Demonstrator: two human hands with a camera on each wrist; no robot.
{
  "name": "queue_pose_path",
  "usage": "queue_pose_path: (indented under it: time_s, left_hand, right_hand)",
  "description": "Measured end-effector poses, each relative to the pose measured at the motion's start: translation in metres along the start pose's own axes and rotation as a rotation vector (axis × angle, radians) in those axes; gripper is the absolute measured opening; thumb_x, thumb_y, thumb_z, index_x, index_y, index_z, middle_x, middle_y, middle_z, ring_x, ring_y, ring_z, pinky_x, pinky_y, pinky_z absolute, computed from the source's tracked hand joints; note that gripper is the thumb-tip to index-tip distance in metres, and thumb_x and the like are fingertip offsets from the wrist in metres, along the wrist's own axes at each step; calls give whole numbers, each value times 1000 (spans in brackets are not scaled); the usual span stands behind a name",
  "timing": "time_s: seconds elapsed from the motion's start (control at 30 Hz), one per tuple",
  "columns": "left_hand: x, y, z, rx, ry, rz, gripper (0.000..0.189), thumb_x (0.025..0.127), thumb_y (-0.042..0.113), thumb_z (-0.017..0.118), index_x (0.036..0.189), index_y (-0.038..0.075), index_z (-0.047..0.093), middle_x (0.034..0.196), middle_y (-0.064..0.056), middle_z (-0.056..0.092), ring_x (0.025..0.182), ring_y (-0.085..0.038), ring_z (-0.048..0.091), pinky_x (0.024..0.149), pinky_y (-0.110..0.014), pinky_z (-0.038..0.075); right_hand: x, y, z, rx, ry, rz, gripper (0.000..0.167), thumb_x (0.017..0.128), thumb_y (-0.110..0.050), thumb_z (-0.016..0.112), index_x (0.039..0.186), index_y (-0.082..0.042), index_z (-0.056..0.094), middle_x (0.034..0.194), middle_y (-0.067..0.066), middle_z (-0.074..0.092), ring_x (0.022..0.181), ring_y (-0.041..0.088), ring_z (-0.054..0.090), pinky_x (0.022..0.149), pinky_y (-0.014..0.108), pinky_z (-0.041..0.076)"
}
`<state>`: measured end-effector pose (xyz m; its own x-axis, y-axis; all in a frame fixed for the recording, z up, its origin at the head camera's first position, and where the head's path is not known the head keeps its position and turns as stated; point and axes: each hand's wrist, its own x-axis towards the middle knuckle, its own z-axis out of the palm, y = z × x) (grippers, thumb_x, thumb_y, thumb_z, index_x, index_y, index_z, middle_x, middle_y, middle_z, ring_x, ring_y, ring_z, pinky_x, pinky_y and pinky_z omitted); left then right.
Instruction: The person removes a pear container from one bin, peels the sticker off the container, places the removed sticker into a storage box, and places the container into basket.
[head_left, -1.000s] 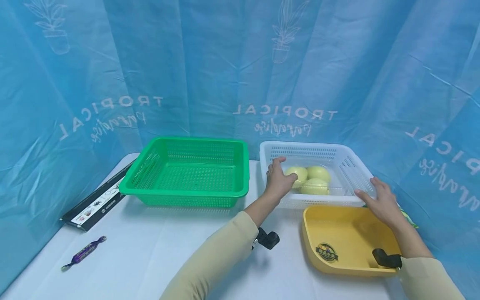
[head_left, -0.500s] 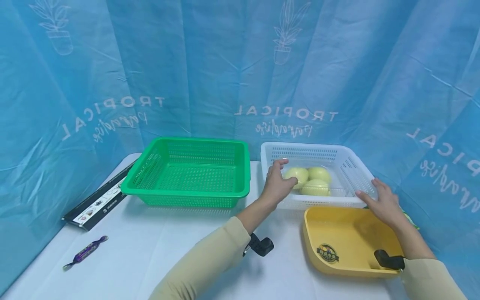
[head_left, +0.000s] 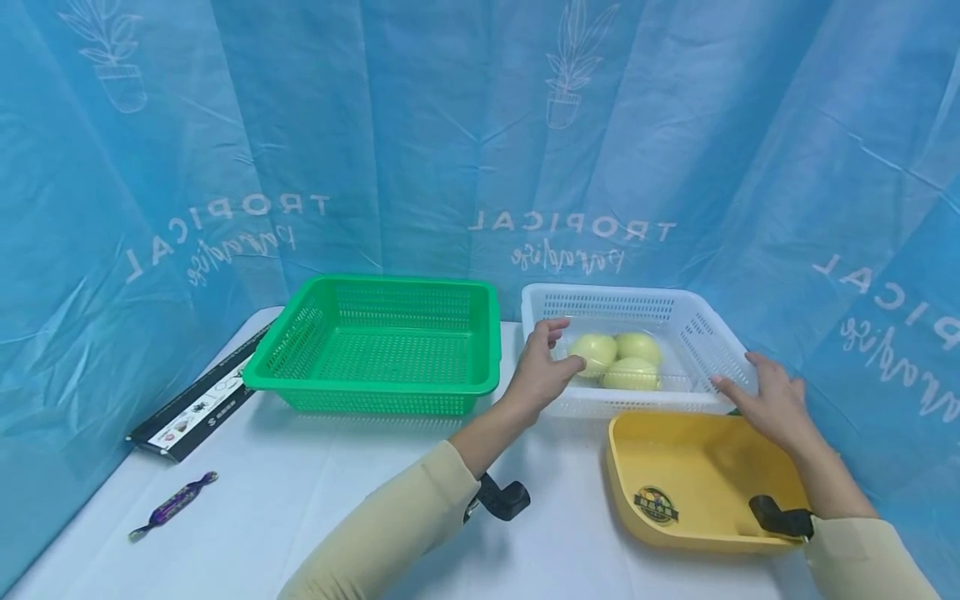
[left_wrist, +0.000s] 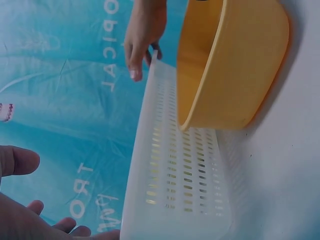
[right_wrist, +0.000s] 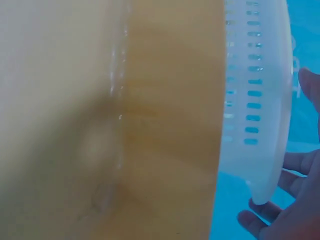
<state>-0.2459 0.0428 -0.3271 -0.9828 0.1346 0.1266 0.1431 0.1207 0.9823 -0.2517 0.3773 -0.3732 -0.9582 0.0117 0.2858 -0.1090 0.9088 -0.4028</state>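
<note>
The white perforated basket [head_left: 708, 333] stands at the back right with three pale yellow-green round fruits [head_left: 632, 374] in it. Clear plastic shows around the fruits. Over the basket's left side, my left hand [head_left: 538, 371] has its thumb spread from its fingers and holds nothing; its thumb tip overlaps the nearest fruit in the head view. At the basket's right front corner is my right hand [head_left: 776, 408], thumb apart. Its fingertips [right_wrist: 267, 211] lie right at the rim's end in the right wrist view, with the thumb off the rim.
A yellow bin [head_left: 705, 475] with a round label stands in front of the white basket, under my right forearm. To the left is a green perforated basket [head_left: 390, 354]. A long black box [head_left: 198, 408] and a purple wrapped candy [head_left: 174, 504] lie farther left. A blue curtain [head_left: 420, 150] hangs behind.
My left hand has drawn back to the left and slightly toward me, with its forearm. My right hand has shifted slightly to the right. The baskets and fruits look unmoved.
</note>
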Motion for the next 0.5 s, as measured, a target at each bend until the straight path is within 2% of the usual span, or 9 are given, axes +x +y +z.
queue_pose_path:
  time_s: [0.3,0.5]
  left_hand:
    - [-5,0,-9,17,-25,13,58,81,11,62,135,19,43,141,-7,44,135,-28,37,105,-47,41]
    - [-12,5,-18,38,-21,29,57,81,11,62,135,19,44,141,-6,45,135,-27,38,107,-48,38]
  right_hand:
    - [-1,-16,-10,-12,42,-24,78,94,-46,50,138,14,29,137,41,32,122,58,27,94,69,14]
    - [-3,-31,-14,5,53,-29,78,94,-47,51,141,11,28,141,39,29,124,59,23,95,69,14]
